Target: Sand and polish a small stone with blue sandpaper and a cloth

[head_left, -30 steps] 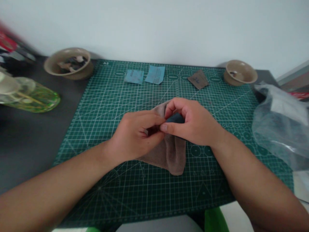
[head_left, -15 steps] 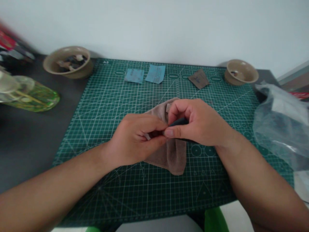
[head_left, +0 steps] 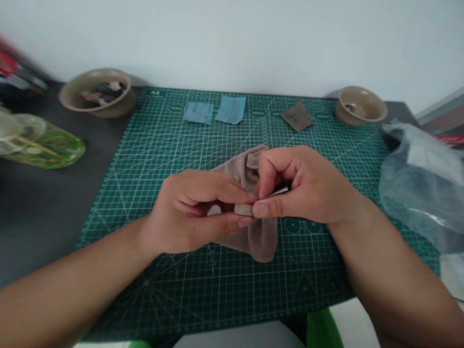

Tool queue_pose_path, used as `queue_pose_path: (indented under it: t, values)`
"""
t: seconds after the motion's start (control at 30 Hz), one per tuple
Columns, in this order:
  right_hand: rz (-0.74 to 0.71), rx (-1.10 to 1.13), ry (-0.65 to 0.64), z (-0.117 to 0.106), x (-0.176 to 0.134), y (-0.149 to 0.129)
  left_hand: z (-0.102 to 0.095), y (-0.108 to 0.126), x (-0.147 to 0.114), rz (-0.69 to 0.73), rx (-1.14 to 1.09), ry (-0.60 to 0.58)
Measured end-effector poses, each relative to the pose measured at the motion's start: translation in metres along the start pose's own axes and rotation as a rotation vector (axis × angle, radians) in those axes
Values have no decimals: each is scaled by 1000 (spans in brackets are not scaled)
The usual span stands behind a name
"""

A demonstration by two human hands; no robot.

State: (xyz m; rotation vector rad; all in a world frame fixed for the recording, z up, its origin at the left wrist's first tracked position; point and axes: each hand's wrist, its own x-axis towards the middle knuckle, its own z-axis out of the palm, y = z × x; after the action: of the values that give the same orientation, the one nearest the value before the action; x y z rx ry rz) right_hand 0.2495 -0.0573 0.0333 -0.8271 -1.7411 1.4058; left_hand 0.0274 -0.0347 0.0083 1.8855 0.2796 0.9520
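Note:
A small beige piece with a flat edge is pinched between the thumb and fingers of my left hand. From the other side, the thumb and forefinger of my right hand close on its right end. A thin pale edge of something shows inside my right hand; the rest of it is hidden by the fingers. Beneath both hands a brownish cloth lies crumpled on the green cutting mat.
Two blue paper squares and a brown square with writing lie at the back. A bowl of scraps and a green-yellow bottle stand left. At right are another bowl and a clear plastic bag.
My hands have shifted slightly apart and turned, and the beige piece now shows between them. The dark thing seen under my right fingers before is now out of sight.

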Motion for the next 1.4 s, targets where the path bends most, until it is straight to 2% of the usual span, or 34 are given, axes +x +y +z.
queue_pose_path:
  t: [0.17, 0.43, 0.67, 0.73, 0.8, 0.93, 1.0, 1.1, 1.17, 1.23, 1.4]
  values:
    - [27, 147, 23, 4, 0, 2, 0, 3, -1, -45, -122, 51]
    - [72, 269, 62, 1, 2, 3, 2, 3, 0, -83, -74, 117]
    - [112, 259, 86, -3, 2, 1, 5, 1, -1, -144, 6, 139]
    - [153, 261, 128, -5, 1, 2, 6, 0, -1, -179, -11, 155]
    - [183, 246, 250, -9, 2, 7, 8, -2, 0, -234, -46, 176]
    - [206, 65, 638, -29, 6, 23, 10, -3, 4, -333, -141, 236]
    - [186, -194, 822, -44, 8, 30, 11, -3, 6, -389, -204, 246]
    - [173, -712, 987, -67, 4, 35, 12, -4, 8, -448, -266, 238]
    - [225, -947, 1023, -79, 0, 36, 13, -5, 8, -461, -275, 228]
    - [280, -1063, 1014, -89, -4, 38, 14, -6, 9, -462, -277, 217]
    - [338, -1090, 975, -102, -5, 50, 13, -9, 6, -450, -211, 191]
